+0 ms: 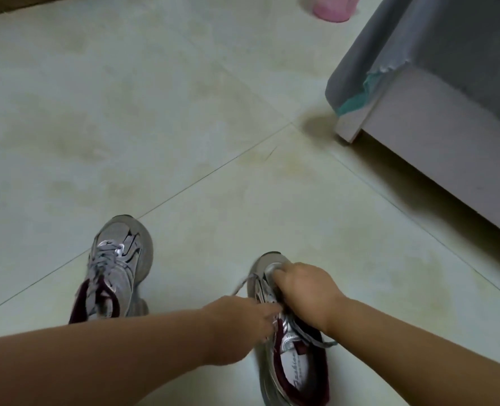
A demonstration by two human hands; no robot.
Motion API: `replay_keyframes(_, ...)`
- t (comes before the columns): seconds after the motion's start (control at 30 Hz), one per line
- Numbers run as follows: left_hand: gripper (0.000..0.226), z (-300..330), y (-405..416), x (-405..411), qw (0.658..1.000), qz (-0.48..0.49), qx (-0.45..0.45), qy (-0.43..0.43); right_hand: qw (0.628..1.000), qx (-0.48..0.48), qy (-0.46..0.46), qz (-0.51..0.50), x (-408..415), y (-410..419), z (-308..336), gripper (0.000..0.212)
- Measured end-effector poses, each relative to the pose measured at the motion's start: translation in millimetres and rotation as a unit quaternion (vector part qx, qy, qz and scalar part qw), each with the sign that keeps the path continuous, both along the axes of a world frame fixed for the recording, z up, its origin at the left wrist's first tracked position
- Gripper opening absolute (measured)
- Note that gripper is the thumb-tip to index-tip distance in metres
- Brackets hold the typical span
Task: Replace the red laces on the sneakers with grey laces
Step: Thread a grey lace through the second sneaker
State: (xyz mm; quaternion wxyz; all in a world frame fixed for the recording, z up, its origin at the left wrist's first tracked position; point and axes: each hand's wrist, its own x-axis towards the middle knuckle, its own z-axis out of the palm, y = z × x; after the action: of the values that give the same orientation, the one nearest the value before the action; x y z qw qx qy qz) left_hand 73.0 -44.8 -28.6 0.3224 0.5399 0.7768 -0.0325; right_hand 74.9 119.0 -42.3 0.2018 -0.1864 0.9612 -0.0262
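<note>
Two grey-silver sneakers with dark red lining stand on the tiled floor. The left sneaker (pixel 117 271) carries grey laces through its eyelets. The right sneaker (pixel 292 347) lies under both my hands. My left hand (pixel 242 320) pinches the grey lace (pixel 242 284) at the sneaker's inner eyelets, and one end of the lace trails up and left. My right hand (pixel 304 288) has its fingers curled down over the toe and lace area, so what they hold is hidden. Another grey lace end (pixel 322 342) hangs off the sneaker's right side. No red lace is in view.
A grey upholstered piece of furniture (pixel 447 92) with torn fabric stands at the right on the floor. A pink object (pixel 333 7) sits at the top edge. A brown edge (pixel 17 4) runs along the top left.
</note>
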Motion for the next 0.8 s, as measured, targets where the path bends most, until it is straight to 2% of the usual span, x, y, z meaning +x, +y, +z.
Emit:
replay_keyframes(0.1, 0.025, -7.8, 2.4, 4.2, 1.000, 0.007, 0.004, 0.005, 0.999, 0.002, 0.007, 0.052, 0.8, 2.3, -5.5, 0.019)
replay_keyframes(0.17, 0.026, -9.8, 5.3, 5.3, 1.000, 0.014, -0.002, 0.011, 0.999, -0.012, 0.010, 0.034, 2.4, 6.8, -5.0, 0.018)
replay_keyframes(0.23, 0.027, -10.6, 7.4, 5.9, 1.000, 0.020, -0.006, 0.005, 0.998, -0.038, 0.012, -0.039, 5.3, 13.0, -3.6, 0.014)
replay_keyframes(0.3, 0.028, -10.3, 8.4, 6.8, 0.999, 0.033, -0.008, -0.001, 0.983, -0.094, 0.019, -0.156, 8.9, 19.4, -0.9, 0.004)
replay_keyframes(0.37, 0.029, -10.4, 8.3, 7.8, 0.999, 0.045, -0.014, -0.006, 0.958, -0.131, 0.023, -0.255, 9.9, 22.7, 2.6, 0.011)
replay_keyframes(0.43, 0.030, -9.9, 7.9, 8.0, 0.998, 0.048, -0.025, -0.013, 0.960, -0.121, 0.005, -0.252, 8.6, 20.1, 5.0, 0.007)
replay_keyframes(0.5, 0.031, -8.7, 10.5, 8.4, 0.998, 0.046, -0.030, -0.014, 0.969, -0.096, -0.018, -0.226, 6.8, 16.0, 6.5, 0.015)
replay_keyframes(0.6, 0.028, -8.9, 14.9, 8.8, 0.998, 0.055, -0.023, -0.009, 0.967, -0.059, -0.010, -0.249, 4.1, 13.4, 13.3, 0.024)
replay_keyframes(0.67, 0.024, -9.9, 15.0, 9.5, 0.998, 0.062, -0.018, -0.002, 0.971, -0.018, -0.012, -0.239, 9.6, 7.7, 16.1, 0.021)
replay_keyframes(0.73, 0.023, -11.3, 14.6, 10.5, 0.997, 0.072, -0.018, 0.000, 0.977, 0.033, -0.028, -0.206, 21.2, -1.2, 14.9, 0.028)
replay_keyframes(0.8, 0.025, -12.6, 14.6, 11.5, 0.997, 0.074, -0.015, 0.003, 0.974, 0.084, -0.074, -0.198, 32.7, -6.8, 13.7, 0.032)
